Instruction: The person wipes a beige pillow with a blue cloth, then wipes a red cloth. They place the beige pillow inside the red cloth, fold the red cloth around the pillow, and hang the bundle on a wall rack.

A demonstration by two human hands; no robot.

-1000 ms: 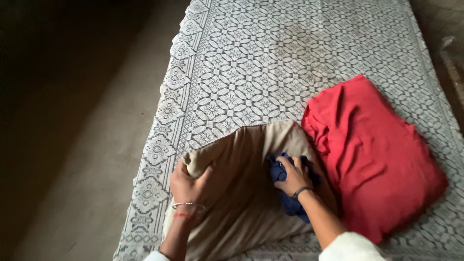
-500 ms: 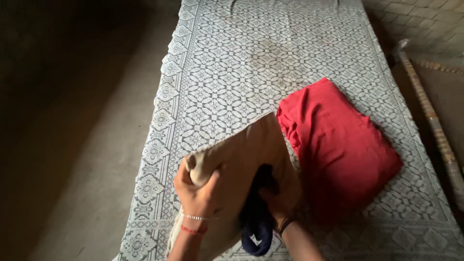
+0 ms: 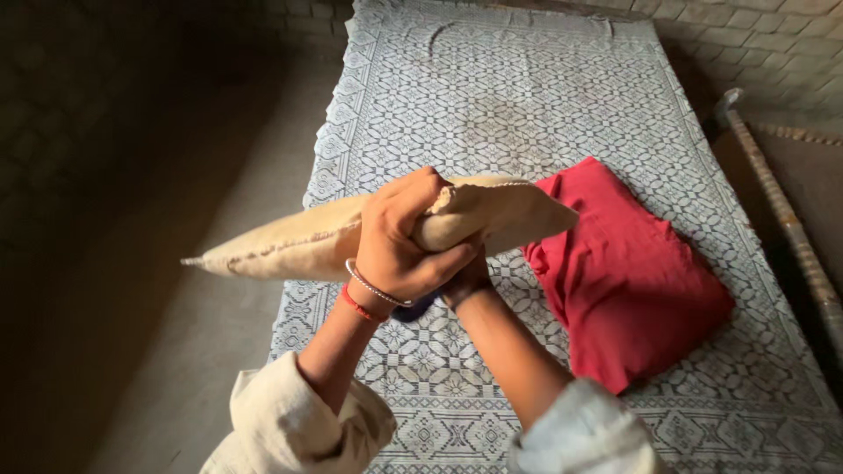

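Judged as about halfway: beige pillow cover (image 3: 492, 215) lifted at frame centre above the bed (image 3: 527, 96), gripped tight by left hand (image 3: 399, 241), right hand (image 3: 465, 281) hidden beneath, grip unclear, blue cloth (image 3: 414, 309) mostly stuffed inside.

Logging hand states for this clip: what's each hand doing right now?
Left hand: closed, gripping the beige case.
Right hand: mostly hidden under the case; grip cannot be told.
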